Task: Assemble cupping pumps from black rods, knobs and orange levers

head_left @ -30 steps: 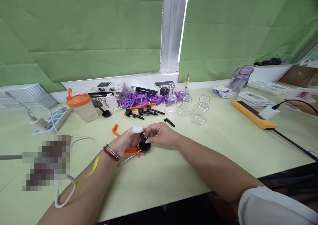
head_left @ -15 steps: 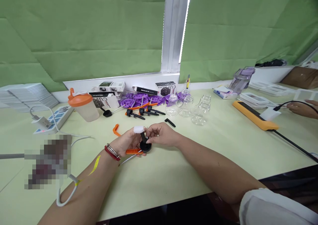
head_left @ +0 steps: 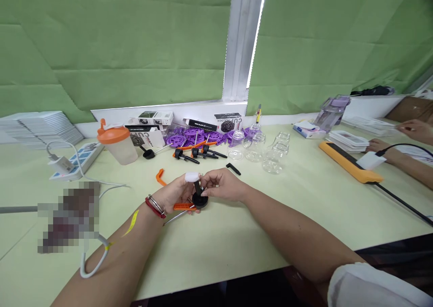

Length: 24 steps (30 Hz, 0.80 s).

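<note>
My left hand [head_left: 177, 193] is closed around a black round cap with an upright stem [head_left: 200, 202], held just above the table. A white wrap [head_left: 192, 177] covers a fingertip beside the stem. Out of the same grip stick an orange handle [head_left: 183, 206] and a thin metal rod [head_left: 174, 218]. My right hand [head_left: 223, 185] pinches thumb and fingers together at the stem. Something small and shiny shows there, but the fingertips hide what it is. Beyond my hands lie a bent orange piece [head_left: 160, 177] and a small black lever [head_left: 233, 169].
Behind are black caps with stems [head_left: 186, 156], purple discs [head_left: 195, 135], printed boxes [head_left: 229, 123] and clear bottles [head_left: 274, 155]. An orange-lidded shaker [head_left: 118, 146] and power strip [head_left: 79, 161] stand left. At right are a yellow-orange power strip [head_left: 350, 162] and another person's hands [head_left: 382, 149].
The view has shifted slightly, so things sit a little further right. My hands keep nearly the same grip. At far right, the other person's two hands and forearms now show more.
</note>
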Available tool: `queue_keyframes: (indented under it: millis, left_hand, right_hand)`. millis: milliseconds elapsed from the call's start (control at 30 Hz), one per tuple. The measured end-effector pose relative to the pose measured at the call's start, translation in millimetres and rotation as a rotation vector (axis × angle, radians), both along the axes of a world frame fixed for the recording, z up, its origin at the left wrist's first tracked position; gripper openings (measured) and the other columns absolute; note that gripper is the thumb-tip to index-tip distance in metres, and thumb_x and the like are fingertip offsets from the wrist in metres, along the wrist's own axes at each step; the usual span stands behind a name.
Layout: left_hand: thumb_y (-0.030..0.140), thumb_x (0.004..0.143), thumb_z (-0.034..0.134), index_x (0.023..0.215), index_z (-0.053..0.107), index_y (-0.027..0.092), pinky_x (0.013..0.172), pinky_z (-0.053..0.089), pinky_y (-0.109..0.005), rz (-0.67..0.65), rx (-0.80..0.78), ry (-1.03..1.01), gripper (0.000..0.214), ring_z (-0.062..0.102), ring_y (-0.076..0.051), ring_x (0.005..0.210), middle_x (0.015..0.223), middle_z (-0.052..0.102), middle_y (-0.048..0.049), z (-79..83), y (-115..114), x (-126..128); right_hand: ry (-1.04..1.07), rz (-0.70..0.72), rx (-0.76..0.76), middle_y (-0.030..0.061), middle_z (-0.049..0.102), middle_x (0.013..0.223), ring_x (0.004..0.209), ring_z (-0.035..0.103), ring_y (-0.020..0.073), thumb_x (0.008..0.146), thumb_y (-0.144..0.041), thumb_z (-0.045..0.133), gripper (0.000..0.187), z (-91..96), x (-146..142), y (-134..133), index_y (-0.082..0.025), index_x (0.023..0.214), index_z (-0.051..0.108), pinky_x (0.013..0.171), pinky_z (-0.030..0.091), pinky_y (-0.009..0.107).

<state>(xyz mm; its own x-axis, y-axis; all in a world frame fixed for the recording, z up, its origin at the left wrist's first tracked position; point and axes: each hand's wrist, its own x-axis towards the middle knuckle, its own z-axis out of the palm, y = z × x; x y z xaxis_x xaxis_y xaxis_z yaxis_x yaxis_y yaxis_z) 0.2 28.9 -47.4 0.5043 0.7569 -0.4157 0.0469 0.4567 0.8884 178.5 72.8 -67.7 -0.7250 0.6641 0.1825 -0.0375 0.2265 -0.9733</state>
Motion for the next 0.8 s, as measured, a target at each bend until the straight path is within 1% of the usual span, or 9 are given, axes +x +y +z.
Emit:
queue_keyframes:
  millis: [167, 333, 500, 633, 800]
  left_hand:
    - [0.062, 0.067, 0.052, 0.103, 0.052, 0.017, 0.049, 0.043, -0.03, 0.01, -0.014, -0.01, 0.058, 0.064, -0.023, 0.058, 0.078, 0.067, -0.0096, 1.9, -0.7, 0.6]
    - [0.064, 0.065, 0.052, 0.099, 0.052, 0.017, 0.048, 0.042, -0.029, 0.02, -0.023, 0.008, 0.058, 0.064, -0.024, 0.057, 0.076, 0.068, -0.0096, 4.7, -1.7, 1.8]
    - [0.064, 0.065, 0.052, 0.101, 0.05, 0.018, 0.048, 0.042, -0.029, 0.018, -0.016, 0.024, 0.059, 0.064, -0.024, 0.057, 0.075, 0.068, -0.0089, 6.0, -1.8, 2.0]
    - [0.066, 0.066, 0.049, 0.105, 0.05, 0.017, 0.048, 0.042, -0.029, -0.001, -0.008, -0.001, 0.062, 0.064, -0.025, 0.058, 0.075, 0.067, -0.0092, 3.7, -1.3, 1.4]
    - [0.068, 0.067, 0.048, 0.105, 0.051, 0.017, 0.048, 0.042, -0.029, -0.007, -0.001, -0.002, 0.064, 0.063, -0.025, 0.059, 0.072, 0.066, -0.0089, 2.3, -2.0, 0.6]
  right_hand:
    - [0.01, 0.0, -0.002, -0.0032, 0.055, 0.063, 0.058, 0.049, 0.0079, 0.06, -0.015, 0.074, 0.017, -0.7, -0.1, 0.0, -0.013, 0.072, 0.062, 0.059, 0.045, 0.023]
    - [0.016, -0.01, 0.001, -0.0035, 0.055, 0.062, 0.057, 0.049, 0.0079, 0.06, -0.015, 0.075, 0.018, -1.1, -0.3, 0.1, -0.013, 0.072, 0.062, 0.059, 0.045, 0.023]
    - [0.022, -0.006, -0.015, -0.0034, 0.055, 0.062, 0.057, 0.049, 0.0078, 0.06, -0.018, 0.076, 0.02, -2.2, -0.8, 0.3, -0.012, 0.073, 0.062, 0.06, 0.046, 0.024]
    - [0.028, -0.002, -0.021, -0.0025, 0.057, 0.063, 0.058, 0.05, 0.0083, 0.059, -0.022, 0.078, 0.022, -1.7, -0.7, 0.3, -0.013, 0.072, 0.063, 0.06, 0.047, 0.024]
    - [0.03, -0.004, -0.027, -0.0016, 0.059, 0.065, 0.059, 0.052, 0.0089, 0.059, -0.026, 0.078, 0.024, -2.2, -0.4, 0.4, -0.013, 0.072, 0.063, 0.061, 0.048, 0.025]
